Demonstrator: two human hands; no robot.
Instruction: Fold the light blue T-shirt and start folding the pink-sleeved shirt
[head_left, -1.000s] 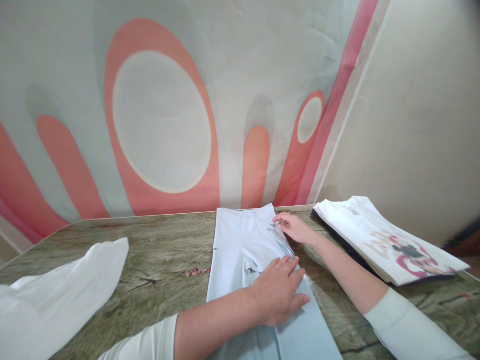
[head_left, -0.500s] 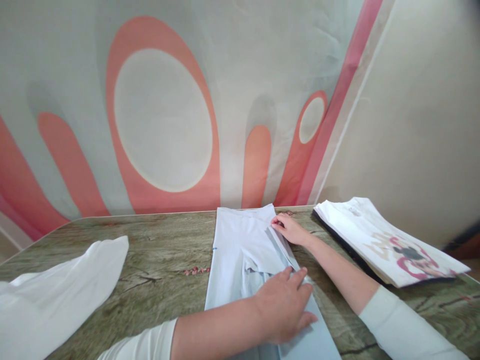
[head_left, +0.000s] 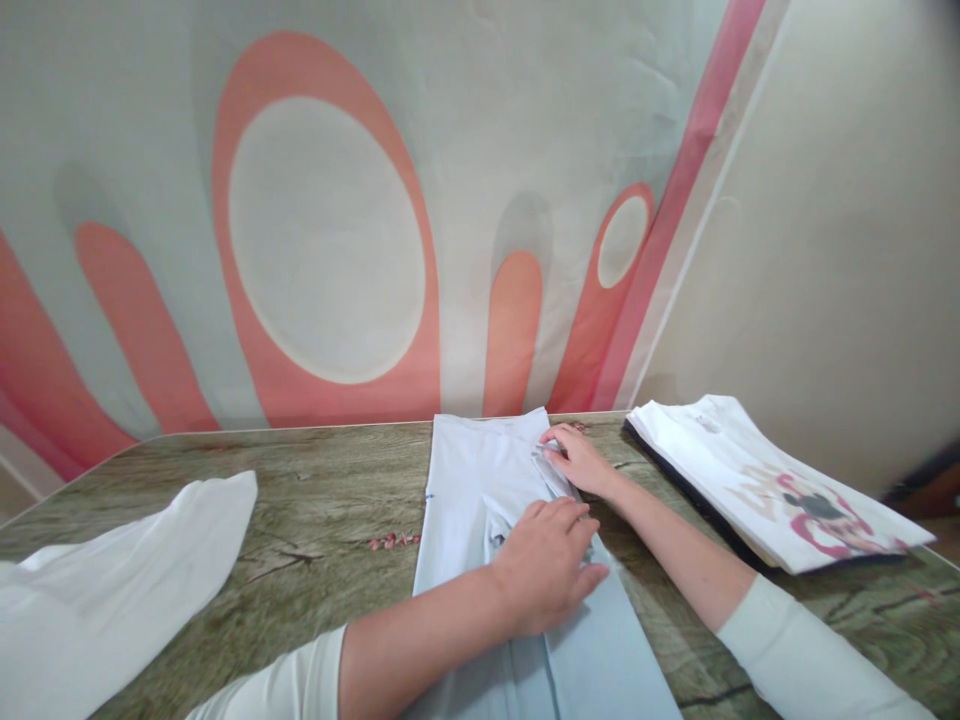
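Pale blue trousers [head_left: 465, 470] lie flat on the table, waistband towards the far edge and legs running towards me. My left hand [head_left: 551, 565] rests on them around the crotch and upper right leg, its fingers stretched out and palm down. At the right side, just below the waistband, my right hand [head_left: 574, 460] has its fingers bent over a folded edge of the fabric, pinching it. My left forearm covers part of the trouser legs, and their lower ends run out of view.
To the right sits a stack of folded shirts, with a white printed T-shirt [head_left: 780, 490] on top. A white garment [head_left: 127, 590] lies loosely at the left. The wood-patterned table [head_left: 330, 490] meets a pink and grey wall panel [head_left: 465, 200] at the back.
My left hand has slid up the trousers, away from me and slightly left. My right hand stays near the waistband, its fingers a little more bent over the fold.
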